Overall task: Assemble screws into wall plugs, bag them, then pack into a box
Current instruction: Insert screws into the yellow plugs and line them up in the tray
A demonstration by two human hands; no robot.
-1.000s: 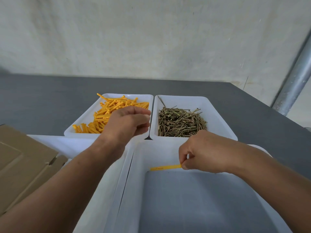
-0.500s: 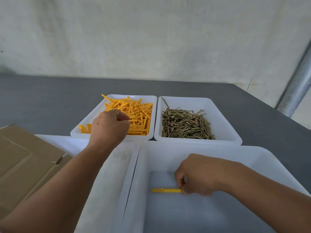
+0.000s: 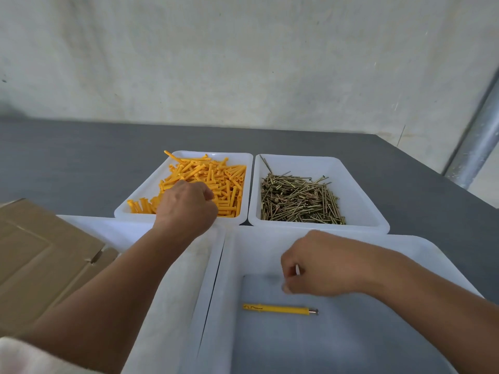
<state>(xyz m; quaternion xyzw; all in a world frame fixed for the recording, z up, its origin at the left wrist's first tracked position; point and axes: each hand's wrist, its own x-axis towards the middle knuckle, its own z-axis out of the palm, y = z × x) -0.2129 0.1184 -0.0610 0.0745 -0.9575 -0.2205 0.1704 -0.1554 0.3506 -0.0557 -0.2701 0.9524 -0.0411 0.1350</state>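
Note:
My left hand [image 3: 186, 206] reaches into the white tray [image 3: 149, 182] of orange wall plugs [image 3: 224, 182], its fingers curled down into the pile and hidden by the back of the hand. Beside it a second white tray [image 3: 359, 190] holds a heap of brass screws [image 3: 297, 198]. My right hand [image 3: 324, 265] hovers over the big white bin [image 3: 259, 244] nearest me, fingers loosely curled and holding nothing. Just below that hand, one yellow plug with a screw in it [image 3: 279, 309] lies flat on the bin floor.
Another white bin [image 3: 121, 230] stands left of the big one, under my left forearm. A brown cardboard box [image 3: 40, 252] lies at the left edge. All of this rests on a dark grey table [image 3: 81, 157]. A metal pole [image 3: 475, 141] rises at the right by the wall.
My right hand lowered the assembled plug into the big bin, let it go and lifted off. My left hand moved forward and down into the plug tray.

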